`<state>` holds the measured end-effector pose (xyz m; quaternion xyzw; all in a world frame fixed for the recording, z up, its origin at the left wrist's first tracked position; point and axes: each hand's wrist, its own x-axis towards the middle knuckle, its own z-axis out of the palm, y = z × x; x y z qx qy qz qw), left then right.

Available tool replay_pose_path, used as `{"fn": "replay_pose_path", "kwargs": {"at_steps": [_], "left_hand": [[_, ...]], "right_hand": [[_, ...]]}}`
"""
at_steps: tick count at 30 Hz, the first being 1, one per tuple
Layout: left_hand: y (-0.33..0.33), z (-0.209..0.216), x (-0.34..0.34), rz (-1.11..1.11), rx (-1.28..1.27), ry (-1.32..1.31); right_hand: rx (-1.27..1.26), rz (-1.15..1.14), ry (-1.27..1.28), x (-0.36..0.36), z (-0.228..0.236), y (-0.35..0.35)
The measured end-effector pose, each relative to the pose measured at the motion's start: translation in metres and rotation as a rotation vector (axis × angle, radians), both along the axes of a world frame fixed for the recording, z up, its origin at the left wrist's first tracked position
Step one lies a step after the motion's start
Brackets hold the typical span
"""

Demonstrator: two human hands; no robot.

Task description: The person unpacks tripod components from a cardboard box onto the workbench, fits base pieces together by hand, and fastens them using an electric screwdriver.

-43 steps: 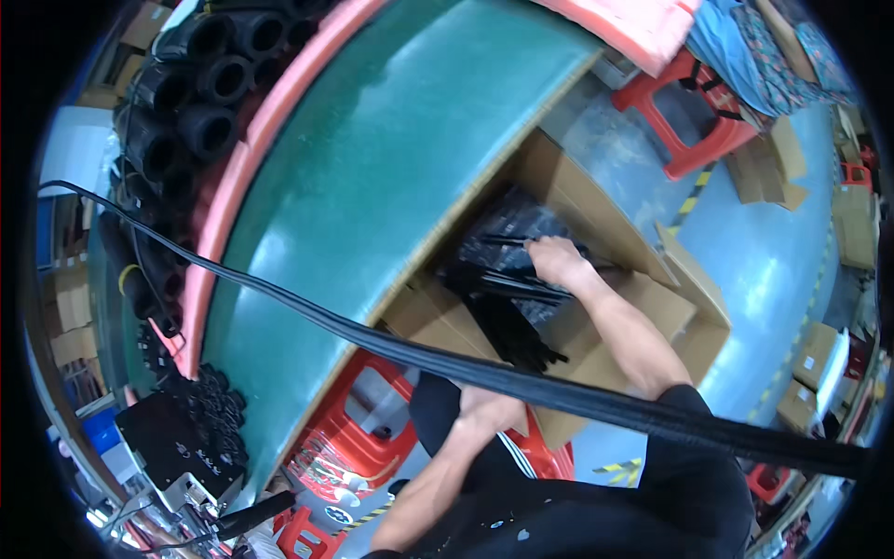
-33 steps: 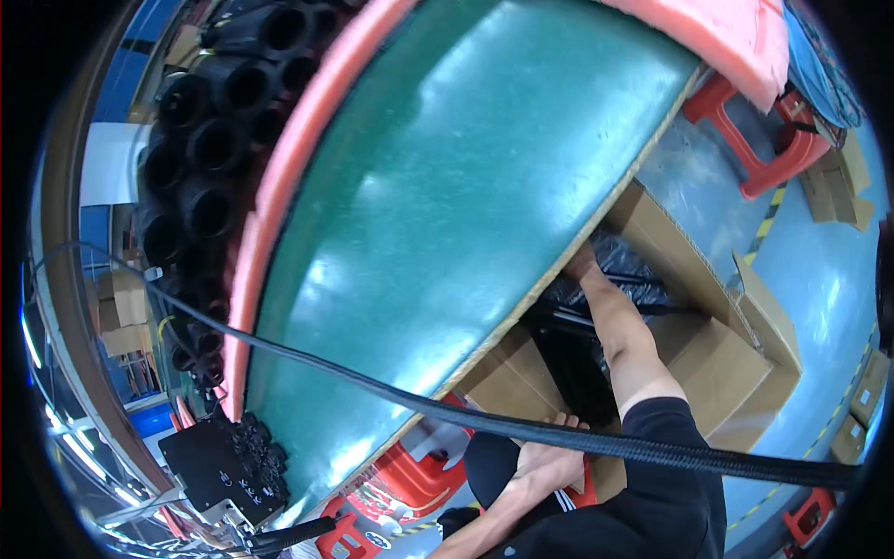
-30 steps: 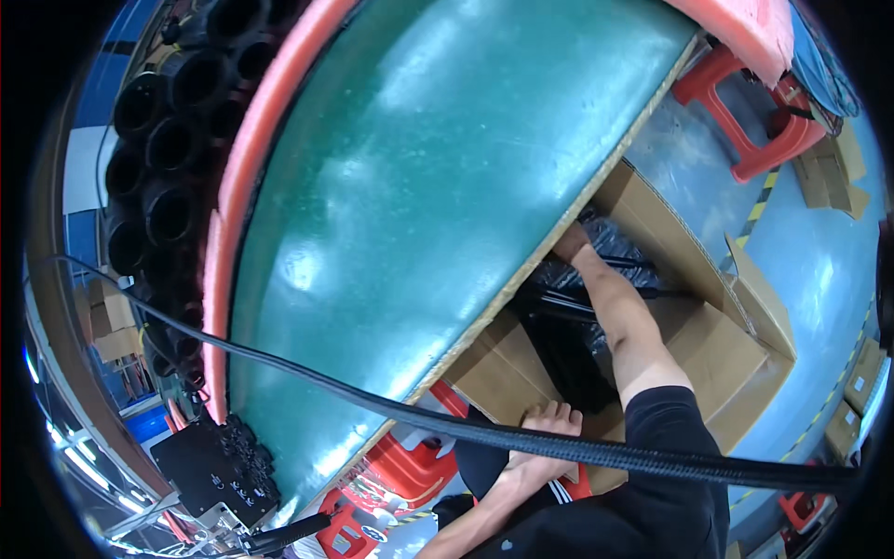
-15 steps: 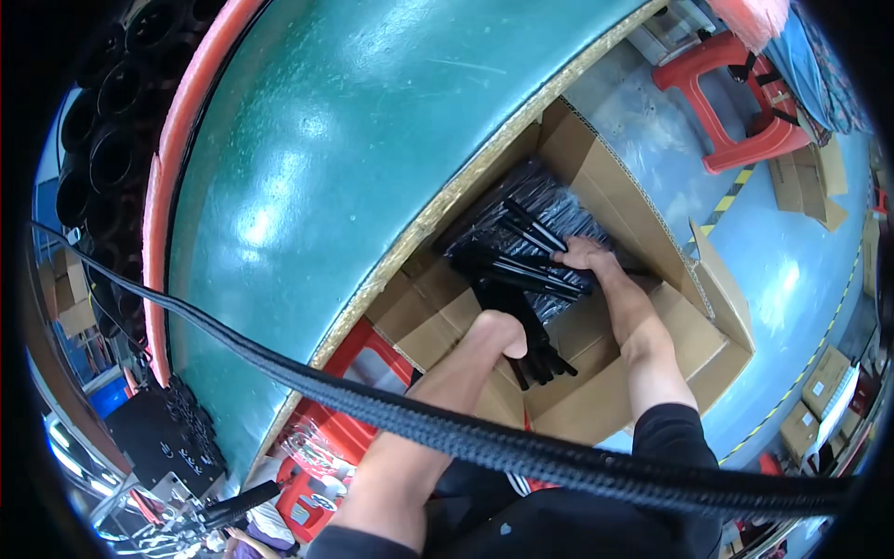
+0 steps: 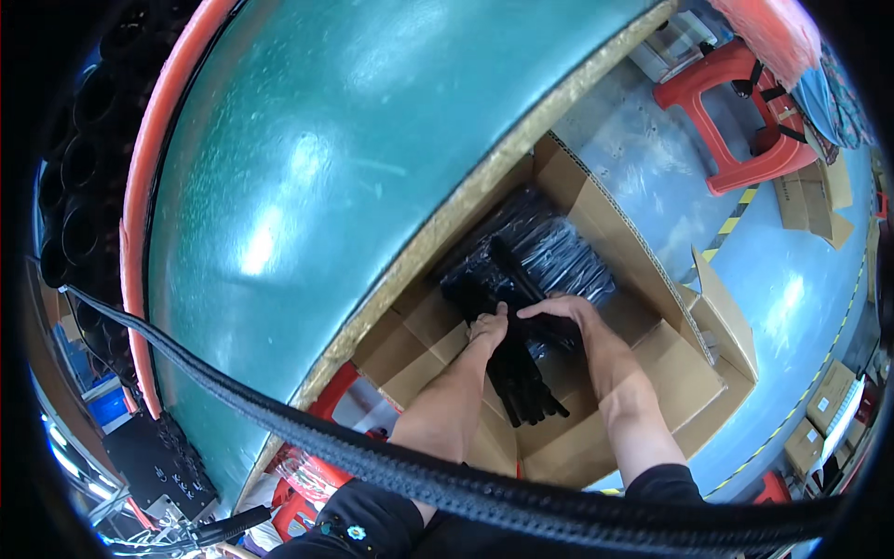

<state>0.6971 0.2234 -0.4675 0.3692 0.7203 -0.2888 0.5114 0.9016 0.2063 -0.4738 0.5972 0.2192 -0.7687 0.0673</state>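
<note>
Inside an open cardboard box (image 5: 624, 382), both my hands are at a bundle of slim black tubes (image 5: 523, 377). My left hand (image 5: 488, 328) is closed on the bundle's left side, thumb up along it. Close by on the right, my right hand (image 5: 563, 309) curls over dark tubes with its thumb stretched left; part of its fingers is hidden. The tubes' near ends point toward me. Beneath and beyond them lies a pile of black items wrapped in clear plastic (image 5: 568, 256).
A green-topped table (image 5: 307, 214) runs along the box's left side. Across the view, in front of my arms, passes a thick black braided cable (image 5: 391, 461). A red stool (image 5: 736, 121) stands on the blue floor at upper right. Black round tubes (image 5: 79, 233) are stacked at far left.
My right hand has come left and nearer, from the wrapped pile to beside my left hand. The loose tubes have been drawn together into the bundle, and the view has shifted slightly.
</note>
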Motion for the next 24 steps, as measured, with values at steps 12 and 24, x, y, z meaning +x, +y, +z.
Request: {"fn": "replay_pose_path", "kwargs": {"at_steps": [12, 24], "left_hand": [[-0.006, -0.010, -0.051, 0.682, 0.097, -0.001], [0.009, 0.044, -0.002, -0.415, -0.082, 0.076]], "right_hand": [[-0.222, -0.329, 0.157, -0.071, 0.038, -0.038], [-0.331, -0.493, 0.273, -0.063, 0.057, -0.060]]}}
